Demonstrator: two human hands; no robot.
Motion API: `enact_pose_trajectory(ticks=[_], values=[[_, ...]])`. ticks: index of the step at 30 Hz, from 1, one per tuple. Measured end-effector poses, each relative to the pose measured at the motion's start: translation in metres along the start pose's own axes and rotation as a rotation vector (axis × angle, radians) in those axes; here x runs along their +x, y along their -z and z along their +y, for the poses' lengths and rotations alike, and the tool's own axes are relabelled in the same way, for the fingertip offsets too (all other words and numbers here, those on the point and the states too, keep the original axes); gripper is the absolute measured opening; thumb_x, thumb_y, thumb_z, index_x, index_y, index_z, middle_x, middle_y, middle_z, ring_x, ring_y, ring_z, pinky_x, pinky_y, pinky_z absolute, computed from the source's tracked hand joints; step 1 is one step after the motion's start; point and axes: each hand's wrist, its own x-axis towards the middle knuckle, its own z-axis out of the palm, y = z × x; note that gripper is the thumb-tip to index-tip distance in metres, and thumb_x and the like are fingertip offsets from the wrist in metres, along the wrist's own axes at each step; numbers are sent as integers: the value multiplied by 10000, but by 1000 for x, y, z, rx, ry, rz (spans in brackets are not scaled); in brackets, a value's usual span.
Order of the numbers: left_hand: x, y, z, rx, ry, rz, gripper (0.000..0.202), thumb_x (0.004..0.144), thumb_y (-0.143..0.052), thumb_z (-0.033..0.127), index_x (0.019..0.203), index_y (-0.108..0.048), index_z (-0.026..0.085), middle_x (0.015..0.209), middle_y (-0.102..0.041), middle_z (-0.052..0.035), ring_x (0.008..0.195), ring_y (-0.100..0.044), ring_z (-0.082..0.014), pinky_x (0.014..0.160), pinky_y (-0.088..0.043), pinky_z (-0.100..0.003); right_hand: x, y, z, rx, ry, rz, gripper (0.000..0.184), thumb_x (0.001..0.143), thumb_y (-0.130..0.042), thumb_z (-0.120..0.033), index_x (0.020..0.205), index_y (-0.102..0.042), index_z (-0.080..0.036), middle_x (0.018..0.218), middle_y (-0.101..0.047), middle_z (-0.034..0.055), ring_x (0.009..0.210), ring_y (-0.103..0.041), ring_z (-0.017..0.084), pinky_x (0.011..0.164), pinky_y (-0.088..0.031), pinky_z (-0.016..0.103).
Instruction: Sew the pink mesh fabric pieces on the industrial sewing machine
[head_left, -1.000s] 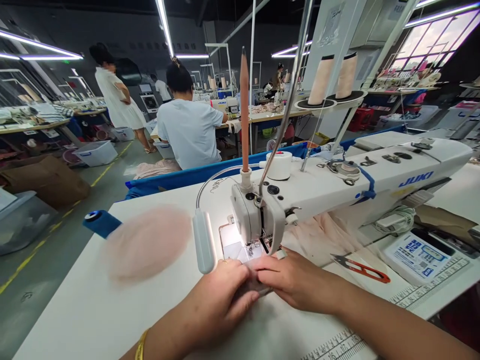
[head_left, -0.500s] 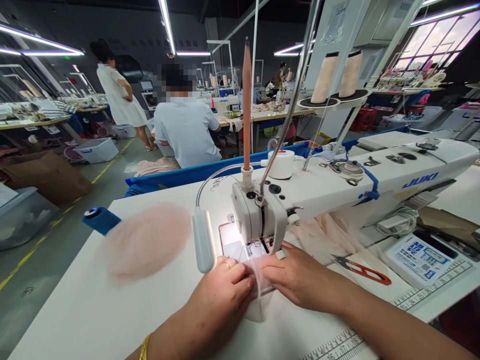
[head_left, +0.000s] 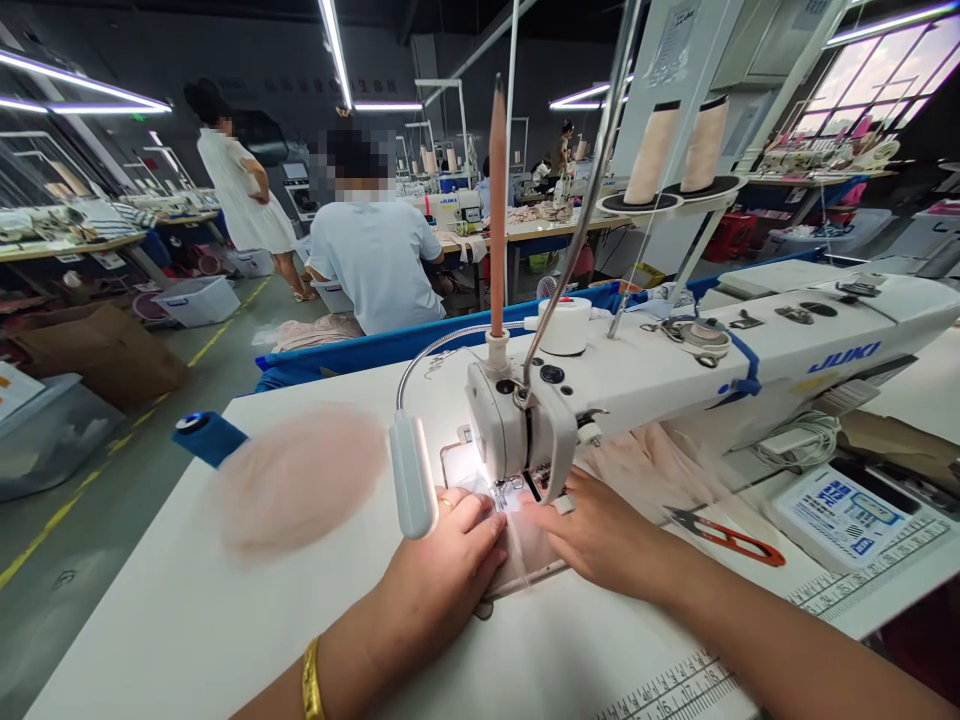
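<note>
A narrow piece of sheer pale pink fabric [head_left: 525, 548] lies under the presser foot [head_left: 504, 492] of the white sewing machine [head_left: 499, 420]. On its left side, my left hand [head_left: 454, 545] is closed on the fabric edge, thumb and fingers together just in front of the foot. From the right, my right hand [head_left: 596, 530] holds the fabric close to the needle, its fingertips partly hidden behind the machine head. A small lamp [head_left: 414, 480] shines beside my left hand. More pink fabric [head_left: 645, 465] is bunched under the machine arm.
A round sheer pink piece [head_left: 304, 480] and a blue thread cone [head_left: 208, 437] lie at left. Orange thread snips [head_left: 731, 537] and a white box [head_left: 847, 515] are at right. A pencil [head_left: 497, 220] stands on the machine head. Beyond sits a person in light blue [head_left: 375, 260].
Both hands have moved slightly forward, nearer the needle, carrying the fabric with them. Less fabric now hangs toward me, and the plate's front edge shows.
</note>
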Motion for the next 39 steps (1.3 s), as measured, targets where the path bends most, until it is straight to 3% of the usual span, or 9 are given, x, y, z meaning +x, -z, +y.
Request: enact_pose_trajectory(ticks=[6,8,10,14,20,24,29,33,39], values=[[-7,1,6,-120,-38,-63,246,984,-477,97,819,-622,208,961,-681,-68,882,-616,-235,879,-486,-438,1,18,-10,149,95,-122,175,960,-624,-194,1123,-685,-216,1067,-726,65,961,-604,252,906,-460,390],[-8,4,8,-180,6,-103,148,962,-547,109,894,-631,210,945,-668,-54,867,-600,-229,887,-483,-437,1,22,-12,194,106,-197,172,961,-722,-353,1065,-682,-222,1074,-727,45,934,-617,239,927,-452,397],[-7,8,9,-256,84,-168,156,914,-681,174,1058,-642,218,1021,-654,-54,931,-592,-244,902,-489,-433,1,21,-13,204,96,-211,144,983,-708,-348,990,-675,-209,1045,-724,40,910,-615,226,913,-450,386],[-2,6,8,-320,186,-251,539,764,-898,370,1209,-631,225,1119,-610,-71,1017,-571,-287,906,-497,-444,2,13,-10,309,-16,-42,233,1046,-535,-178,858,-671,-198,892,-706,36,903,-602,223,867,-444,354],[8,-15,7,-272,214,-67,174,929,-728,366,933,-669,202,936,-625,-54,905,-578,-252,836,-462,-404,7,9,-13,664,-194,130,218,1035,-604,-245,848,-711,-209,902,-704,9,888,-636,180,823,-459,275],[6,-16,8,-231,109,86,223,1019,-500,202,871,-667,202,881,-645,-47,837,-578,-211,849,-430,-393,6,11,-14,593,-96,126,235,1054,-598,-253,847,-700,-206,920,-722,14,927,-627,189,868,-455,289],[-8,-5,14,-154,-73,52,279,994,-519,106,844,-716,235,816,-673,-13,753,-563,-183,804,-392,-378,0,15,-7,311,157,-109,222,1070,-574,-225,869,-667,-204,945,-749,10,900,-620,194,937,-413,368],[-14,-3,17,-133,-81,10,315,976,-505,63,903,-745,254,809,-700,-3,717,-590,-172,812,-391,-393,-2,19,-7,182,164,-209,199,1066,-592,-243,884,-660,-205,918,-732,2,895,-610,197,915,-403,377],[-13,-8,12,-109,-81,22,281,908,-509,28,777,-671,217,787,-692,8,678,-553,-161,793,-390,-384,0,17,-7,160,153,-173,180,1061,-571,-215,918,-681,-211,906,-733,17,885,-615,211,916,-414,388]])
